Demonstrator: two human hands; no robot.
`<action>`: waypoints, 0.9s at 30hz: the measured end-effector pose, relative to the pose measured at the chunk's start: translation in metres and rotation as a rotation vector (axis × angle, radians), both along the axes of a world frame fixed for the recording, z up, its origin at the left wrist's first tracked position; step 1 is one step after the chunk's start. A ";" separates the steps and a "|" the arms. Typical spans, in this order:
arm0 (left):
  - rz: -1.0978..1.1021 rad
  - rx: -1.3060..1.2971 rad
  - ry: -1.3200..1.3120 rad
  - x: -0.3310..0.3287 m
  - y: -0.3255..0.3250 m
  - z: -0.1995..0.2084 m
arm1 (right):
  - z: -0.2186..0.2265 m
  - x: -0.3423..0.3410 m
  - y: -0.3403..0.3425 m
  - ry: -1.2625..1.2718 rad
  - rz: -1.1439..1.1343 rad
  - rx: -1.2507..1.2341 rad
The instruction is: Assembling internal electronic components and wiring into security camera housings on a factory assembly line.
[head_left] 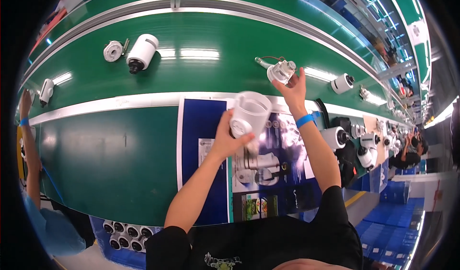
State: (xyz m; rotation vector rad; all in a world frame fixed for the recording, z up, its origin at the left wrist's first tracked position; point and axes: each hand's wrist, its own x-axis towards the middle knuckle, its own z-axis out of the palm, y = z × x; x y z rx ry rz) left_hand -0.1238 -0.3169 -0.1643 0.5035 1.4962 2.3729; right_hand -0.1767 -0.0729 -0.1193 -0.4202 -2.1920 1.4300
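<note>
My left hand (pixel 227 138) is closed around a white cylindrical plastic housing (pixel 253 109). The housing is tilted, its open rim faces up, and a round boss shows on its side near my fingers. Farther off and to the right, my right hand (pixel 293 90) has thumb and fingers around a whitish round part with a thin red wire (pixel 281 71) on the green conveyor belt (pixel 215 73). A short pale stem sticks out from this part to the left. Beneath the housing, a printed sheet with product pictures (pixel 261 174) covers part of the worktop.
On the belt, a white cylinder with a black tip (pixel 143 52) lies beside a white disc-shaped part (pixel 113 51); another white cylinder (pixel 342 83) lies at right. More cylinders (pixel 368 157) crowd the right worktop. A blue crate rim (pixel 112 255) shows below. A co-worker's arm (pixel 31 145) reaches in at left.
</note>
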 end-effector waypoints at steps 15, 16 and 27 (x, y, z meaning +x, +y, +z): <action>0.165 0.197 0.073 0.028 0.089 0.019 | 0.015 0.282 0.050 -0.045 0.181 -0.364; 0.141 0.187 0.100 0.029 0.098 0.022 | 0.020 0.286 0.058 -0.034 0.163 -0.338; 0.017 -0.344 0.306 0.080 0.104 0.103 | 0.053 0.353 0.099 -0.157 0.169 0.161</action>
